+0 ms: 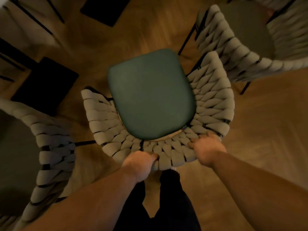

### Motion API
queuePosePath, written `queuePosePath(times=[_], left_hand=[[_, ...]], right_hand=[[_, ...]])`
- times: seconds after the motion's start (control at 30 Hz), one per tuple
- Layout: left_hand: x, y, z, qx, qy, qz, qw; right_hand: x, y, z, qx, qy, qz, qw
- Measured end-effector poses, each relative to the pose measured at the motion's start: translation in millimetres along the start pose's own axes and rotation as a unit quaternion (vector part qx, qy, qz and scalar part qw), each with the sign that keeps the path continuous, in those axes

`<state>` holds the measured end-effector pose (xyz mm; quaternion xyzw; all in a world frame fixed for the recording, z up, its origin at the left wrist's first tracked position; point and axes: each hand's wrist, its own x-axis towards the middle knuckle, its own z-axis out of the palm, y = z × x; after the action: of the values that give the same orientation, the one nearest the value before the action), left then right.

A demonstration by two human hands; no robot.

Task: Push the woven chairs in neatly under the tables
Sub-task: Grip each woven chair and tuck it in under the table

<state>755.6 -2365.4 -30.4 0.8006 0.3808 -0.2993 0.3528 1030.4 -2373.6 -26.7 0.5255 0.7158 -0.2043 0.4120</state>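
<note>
The person stands behind a woven chair [211,97] and holds the top of its curved back with both hands. The left hand [141,164] grips the rim near the middle, and its fingers [154,156] are curled over the thick bands. The right hand [206,149] grips the rim further to the right, its fingers also bent round the weave. The green seat [150,94] points away from the person.

The chair stands on the open wooden floor [266,122], and no counter edge is above its seat. So this chair is probably not pushed in yet; the work on it seems to be only at the start. A second chair [55,147] is just beside it at the left, and a third chair [233,52] is near at the upper right. Both also seem to stand free, so they likely remain to do. Two dark square plates [45,84] lie ahead on the floor; whether they belong to a counter cannot be told, because the picture is blurred.
</note>
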Motion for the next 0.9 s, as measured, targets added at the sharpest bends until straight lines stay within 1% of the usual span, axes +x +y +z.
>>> queuePosePath(times=[0.1, 0.27, 0.43, 0.6, 0.73, 0.9], left_hand=[[3, -25, -25, 0.001, -0.003, -0.030, 1.000], [5, -59, -52, -0.028, 0.025, -0.085, 0.996], [6, -83, -61, -0.065, 0.037, -0.108, 0.991], [7, -105, -70, -0.085, 0.054, -0.118, 0.988], [6, -128, -76, -0.105, 0.055, -0.130, 0.984], [2, -158, -90, -0.113, 0.059, -0.137, 0.982]], right_hand=[[20, -2, -29, -0.010, 0.024, -0.026, 0.999], [56, -4, -79, -0.026, 0.052, -0.060, 0.996], [87, -5, -114, -0.072, 0.078, -0.089, 0.990], [119, -8, -147, -0.111, 0.074, -0.105, 0.985], [133, -19, -175, -0.135, 0.043, -0.112, 0.983], [157, -29, -209, -0.134, 0.056, -0.128, 0.981]])
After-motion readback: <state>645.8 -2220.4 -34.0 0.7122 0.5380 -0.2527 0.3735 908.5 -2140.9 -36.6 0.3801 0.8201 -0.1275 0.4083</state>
